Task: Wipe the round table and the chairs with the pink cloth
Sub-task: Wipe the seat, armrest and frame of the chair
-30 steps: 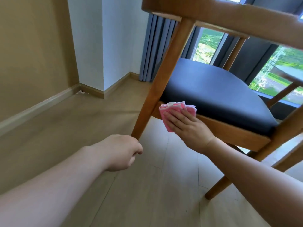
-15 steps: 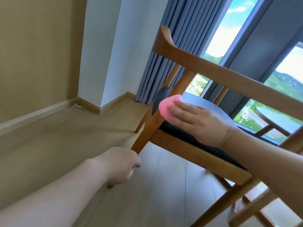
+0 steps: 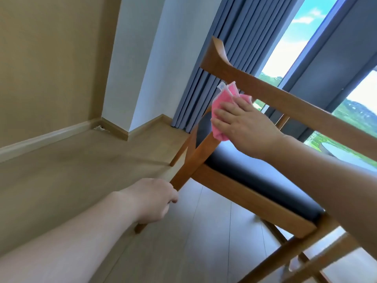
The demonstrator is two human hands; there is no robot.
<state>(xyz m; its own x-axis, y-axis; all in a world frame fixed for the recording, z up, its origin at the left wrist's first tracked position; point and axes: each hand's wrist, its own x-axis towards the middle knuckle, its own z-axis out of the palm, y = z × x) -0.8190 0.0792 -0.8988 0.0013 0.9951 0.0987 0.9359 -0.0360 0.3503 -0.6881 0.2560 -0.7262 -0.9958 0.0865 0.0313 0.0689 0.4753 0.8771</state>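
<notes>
A wooden chair (image 3: 240,193) with a black padded seat (image 3: 255,174) stands tilted in the middle of the view. My left hand (image 3: 152,201) grips the lower part of its rear leg. My right hand (image 3: 244,127) lies flat with straight fingers on the pink cloth (image 3: 221,103), pressing it against the upright post just under the curved backrest (image 3: 275,99). Part of the cloth is hidden under my palm. The edge of the round table (image 3: 342,153) shows at the far right behind my right forearm.
Grey curtains (image 3: 230,48) hang at a tall window behind the chair. A white wall corner (image 3: 142,64) and a beige wall with a skirting board lie to the left. Wood floor (image 3: 81,166) stretches to the left and under the chair.
My right hand has slid the pink cloth up the chair's rear post from seat level to just below the backrest. My left hand has kept its grip on the leg.
</notes>
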